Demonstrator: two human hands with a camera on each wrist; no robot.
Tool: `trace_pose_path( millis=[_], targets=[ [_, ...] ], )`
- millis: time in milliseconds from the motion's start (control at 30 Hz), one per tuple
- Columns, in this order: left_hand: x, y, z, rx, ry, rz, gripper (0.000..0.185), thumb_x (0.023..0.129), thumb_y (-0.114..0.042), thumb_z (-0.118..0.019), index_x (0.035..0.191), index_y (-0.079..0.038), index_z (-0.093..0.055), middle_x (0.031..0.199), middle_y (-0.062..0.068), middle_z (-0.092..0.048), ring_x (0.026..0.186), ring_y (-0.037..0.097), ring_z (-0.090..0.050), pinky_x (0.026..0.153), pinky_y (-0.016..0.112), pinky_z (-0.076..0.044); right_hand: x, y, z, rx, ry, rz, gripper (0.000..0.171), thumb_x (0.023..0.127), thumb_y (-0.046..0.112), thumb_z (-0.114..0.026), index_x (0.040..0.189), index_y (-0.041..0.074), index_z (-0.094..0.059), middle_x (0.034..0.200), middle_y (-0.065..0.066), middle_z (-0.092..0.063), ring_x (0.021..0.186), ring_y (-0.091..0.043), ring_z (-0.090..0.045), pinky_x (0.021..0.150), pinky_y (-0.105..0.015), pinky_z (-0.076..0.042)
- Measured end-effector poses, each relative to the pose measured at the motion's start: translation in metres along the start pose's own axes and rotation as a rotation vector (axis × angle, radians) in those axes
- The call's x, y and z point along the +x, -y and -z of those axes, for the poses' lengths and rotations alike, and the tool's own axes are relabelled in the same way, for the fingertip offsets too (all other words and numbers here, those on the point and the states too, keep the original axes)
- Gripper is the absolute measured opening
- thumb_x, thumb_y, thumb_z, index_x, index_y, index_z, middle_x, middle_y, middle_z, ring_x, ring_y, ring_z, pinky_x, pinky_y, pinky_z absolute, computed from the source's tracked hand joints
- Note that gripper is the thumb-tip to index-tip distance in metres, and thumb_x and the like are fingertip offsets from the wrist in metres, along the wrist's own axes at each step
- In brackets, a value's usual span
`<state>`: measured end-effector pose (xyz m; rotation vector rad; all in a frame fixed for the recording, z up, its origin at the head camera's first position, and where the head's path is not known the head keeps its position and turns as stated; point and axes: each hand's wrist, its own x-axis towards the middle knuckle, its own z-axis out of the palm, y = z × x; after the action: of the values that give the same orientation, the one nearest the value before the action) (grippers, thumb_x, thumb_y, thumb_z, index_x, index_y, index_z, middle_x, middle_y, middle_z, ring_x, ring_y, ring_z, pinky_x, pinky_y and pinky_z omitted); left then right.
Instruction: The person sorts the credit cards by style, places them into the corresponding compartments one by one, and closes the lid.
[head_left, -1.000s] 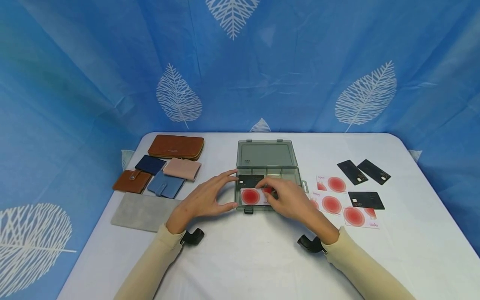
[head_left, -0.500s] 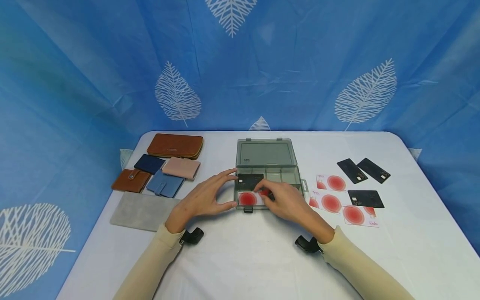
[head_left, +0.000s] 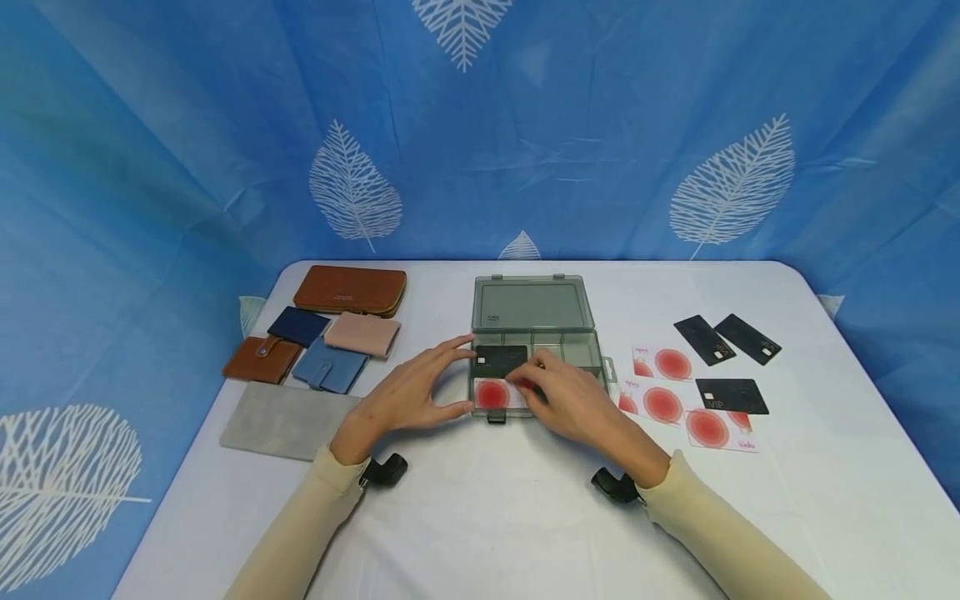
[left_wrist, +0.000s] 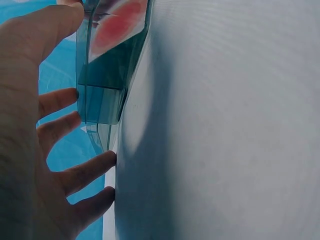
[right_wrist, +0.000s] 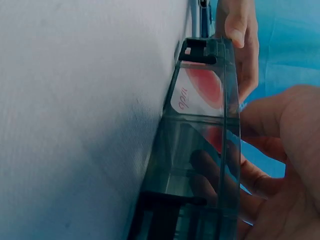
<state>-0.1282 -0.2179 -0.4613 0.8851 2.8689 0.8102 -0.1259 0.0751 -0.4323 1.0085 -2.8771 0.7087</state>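
The smoky-clear compartment box [head_left: 581,343] lies with its lid [head_left: 533,304] swung back. My left hand [head_left: 411,393] has its fingers spread along the box's left side, fingertips and thumb touching the wall. In the left wrist view, two fingers lie away from the wall. My right hand [head_left: 561,390] reaches in over the front and pinches the right end of a red-and-white card [head_left: 492,393] in the front-left section. Behind that card, a black card [head_left: 500,361] lies in the box. Through the clear wall in the right wrist view, some right fingers show inside.
Right of the box lie several loose cards, including a red-and-white card [head_left: 651,405] and a black card [head_left: 732,397]. To the left are wallets: a brown zip wallet [head_left: 349,289], a pink one [head_left: 362,334], a blue one [head_left: 331,367] and a grey one [head_left: 288,421].
Within the box's front-left part, the red-and-white card has shifted slightly left, dipping and then rising a little. My right hand has moved slightly left with it. The left hand has stayed put.
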Motion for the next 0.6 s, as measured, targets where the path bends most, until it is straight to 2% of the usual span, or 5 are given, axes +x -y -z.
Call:
trace_pose_path(
  millis=[233,600],
  targets=[
    [0.0004,-0.0029,0.0002,0.04,0.007,0.019,0.079,0.094,-0.058,-0.076,0.158,-0.018,-0.054,0.175,-0.001,-0.033,0.153,0.029,-0.046,0.115,0.058,-0.047,-0.0002,0.0022,0.0015,-0.032,0.008,0.015,0.024,0.102,0.018,-0.075,0.125,0.016,-0.08,0.114,-0.003,-0.072,0.089,-0.019,-0.071,0.073,-0.038,-0.059],
    [0.0007,-0.0063,-0.0002,0.081,-0.013,0.007,0.078,0.093,-0.058,-0.077,0.156,-0.018,-0.055,0.174,0.003,-0.036,0.149,0.033,-0.052,0.11,0.058,-0.052,-0.0018,0.0014,0.0011,-0.075,0.068,0.012,0.02,0.106,0.021,-0.068,0.122,0.014,-0.079,0.117,-0.004,-0.076,0.099,-0.025,-0.075,0.079,-0.046,-0.062]
  ],
)
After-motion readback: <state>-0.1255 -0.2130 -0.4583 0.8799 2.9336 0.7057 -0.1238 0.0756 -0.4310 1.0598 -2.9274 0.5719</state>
